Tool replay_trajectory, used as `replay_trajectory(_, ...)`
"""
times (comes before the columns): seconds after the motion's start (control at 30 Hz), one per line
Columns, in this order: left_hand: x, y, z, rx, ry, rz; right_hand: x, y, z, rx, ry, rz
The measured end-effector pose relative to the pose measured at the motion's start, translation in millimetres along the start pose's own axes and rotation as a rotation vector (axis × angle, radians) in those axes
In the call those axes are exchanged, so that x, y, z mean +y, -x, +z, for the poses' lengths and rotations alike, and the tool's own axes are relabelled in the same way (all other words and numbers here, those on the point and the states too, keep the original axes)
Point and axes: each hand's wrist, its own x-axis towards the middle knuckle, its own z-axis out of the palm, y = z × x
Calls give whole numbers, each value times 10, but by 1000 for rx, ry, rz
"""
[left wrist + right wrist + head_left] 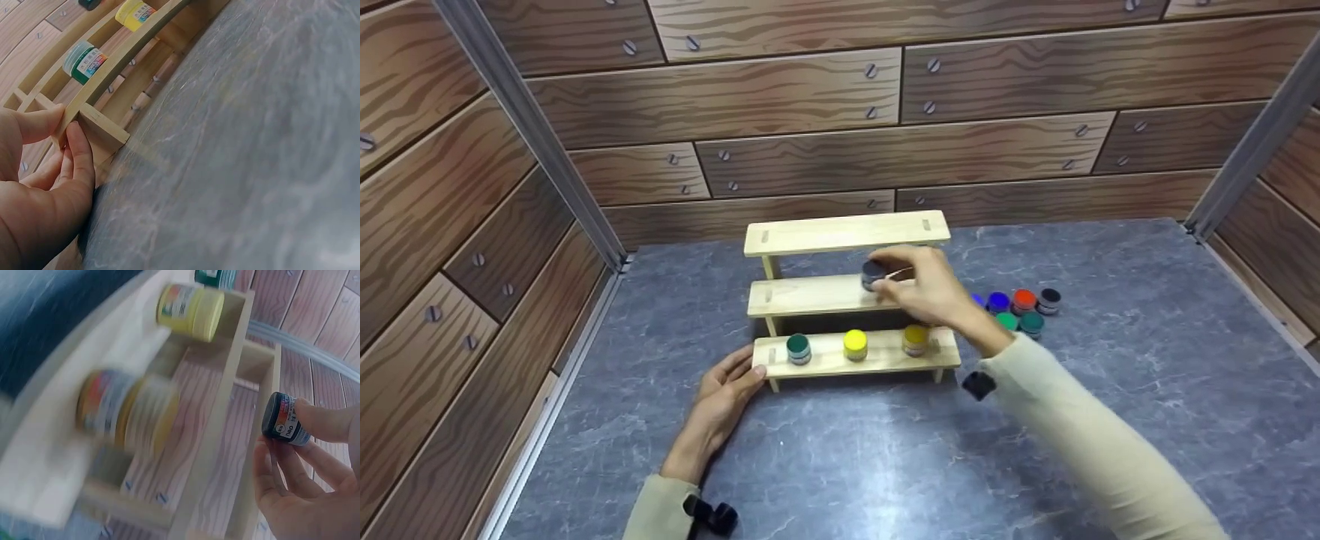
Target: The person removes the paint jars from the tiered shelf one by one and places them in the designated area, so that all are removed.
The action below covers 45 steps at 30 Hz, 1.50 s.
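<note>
A three-step wooden stand (847, 232) rises in tiers on the table. At the left end of its lowest step, my left hand (724, 397) pinches the board, thumb on top and fingers beneath in the left wrist view. My right hand (926, 289) holds a small dark paint jar (286, 417) between thumb and fingers at the middle step. On the lowest step stand a dark green jar (799, 349), a bright yellow jar (855, 345) and a deeper yellow jar (915, 340), spaced apart. The right wrist view shows the held jar tipped on its side in the picture, its label facing the camera.
Right of the stand, several more jars sit grouped on the grey marbled table (840, 457): blue (998, 303), red (1024, 301), black (1048, 301), green (1006, 322) and dark teal (1032, 324). My right forearm passes in front of them. Wood-patterned walls (810, 90) enclose the table.
</note>
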Motion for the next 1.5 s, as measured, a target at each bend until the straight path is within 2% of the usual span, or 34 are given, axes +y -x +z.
replay_trajectory(0.6, 9, -3, 14, 11, 32, 2, 242, 204, -631, 100, 128, -49)
replay_trajectory(1.0, -3, -16, 10, 17, 9, -7, 477, 449, -1072, 151, 209, 35)
replay_trajectory(1.23, -13, -29, 13, 20, 24, -7, 600, 575, -1339, 170, 254, 55)
replay_trajectory(1.5, -6, -11, -9, 14, 20, -11, 843, 742, -1514, 175, 271, 108)
